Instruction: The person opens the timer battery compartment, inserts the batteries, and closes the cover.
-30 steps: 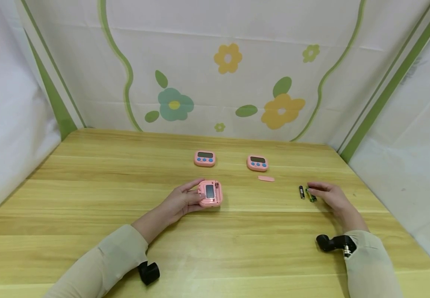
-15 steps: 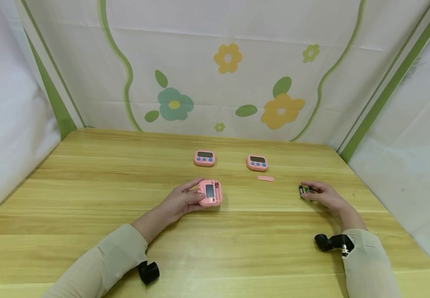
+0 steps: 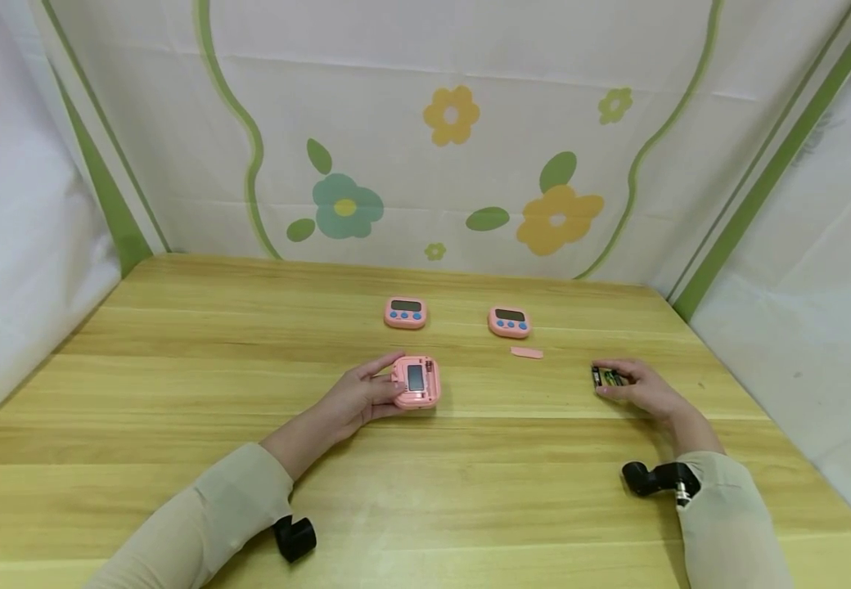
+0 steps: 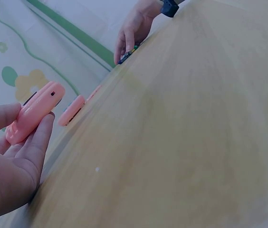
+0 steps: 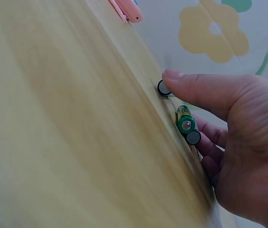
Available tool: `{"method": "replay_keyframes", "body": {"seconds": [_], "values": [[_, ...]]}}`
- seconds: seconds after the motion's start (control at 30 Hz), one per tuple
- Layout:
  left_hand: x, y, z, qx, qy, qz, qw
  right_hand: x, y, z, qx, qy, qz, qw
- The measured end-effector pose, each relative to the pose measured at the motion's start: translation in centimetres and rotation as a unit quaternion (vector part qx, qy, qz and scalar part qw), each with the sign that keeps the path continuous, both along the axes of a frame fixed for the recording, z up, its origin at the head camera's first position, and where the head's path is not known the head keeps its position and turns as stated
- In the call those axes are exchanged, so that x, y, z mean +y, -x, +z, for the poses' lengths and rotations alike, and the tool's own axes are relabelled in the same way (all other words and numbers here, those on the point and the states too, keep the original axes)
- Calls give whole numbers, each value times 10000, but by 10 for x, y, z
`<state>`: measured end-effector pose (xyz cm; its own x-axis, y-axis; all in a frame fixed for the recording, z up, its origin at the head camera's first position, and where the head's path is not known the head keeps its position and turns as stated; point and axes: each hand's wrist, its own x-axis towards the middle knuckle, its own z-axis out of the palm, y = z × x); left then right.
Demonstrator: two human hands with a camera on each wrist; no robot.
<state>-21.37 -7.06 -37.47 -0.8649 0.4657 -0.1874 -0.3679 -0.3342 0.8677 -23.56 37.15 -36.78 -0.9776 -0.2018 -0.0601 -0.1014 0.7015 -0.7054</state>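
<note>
My left hand (image 3: 355, 401) holds a pink digital timer (image 3: 430, 394) above the table, thumb on its upturned back, where a battery slot lies uncovered. The slot's contents are too small to make out. Over at the right, my right hand (image 3: 652, 389) pinches a black battery (image 3: 596, 377) end to end between thumb and fingers, low at the tabletop. Beside it lies a green battery (image 5: 184, 118), with another dark-cased battery (image 5: 193, 137) touching it in the right wrist view. The fingertips on the far end are hidden there.
Two more pink timers, one left (image 3: 406, 313) and one right (image 3: 510, 323), lie face up towards the back of the wooden table (image 3: 425, 499). A pink battery cover (image 3: 526, 353) lies before the right one. A flowered cloth (image 3: 396, 74) hangs behind.
My right hand has shifted slightly left, from the green battery over to the black one, and its thumb and fingers have come onto that battery's ends. The left hand and timer stay put.
</note>
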Motion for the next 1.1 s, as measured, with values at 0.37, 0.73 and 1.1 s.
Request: {"method": "replay_keyframes", "body": {"seconds": [0.37, 0.73, 1.1], "values": [[-2, 0, -2, -11, -15, 22, 10000, 1, 4, -3, 150, -197, 95, 9996], [-2, 0, -2, 37, -85, 19, 10000, -3, 7, -1, -36, 139, -381, 9992], [-1, -2, -2, 117, -35, 14, 9999, -9, 9, 8, 34, 585, -929, 9940]]}}
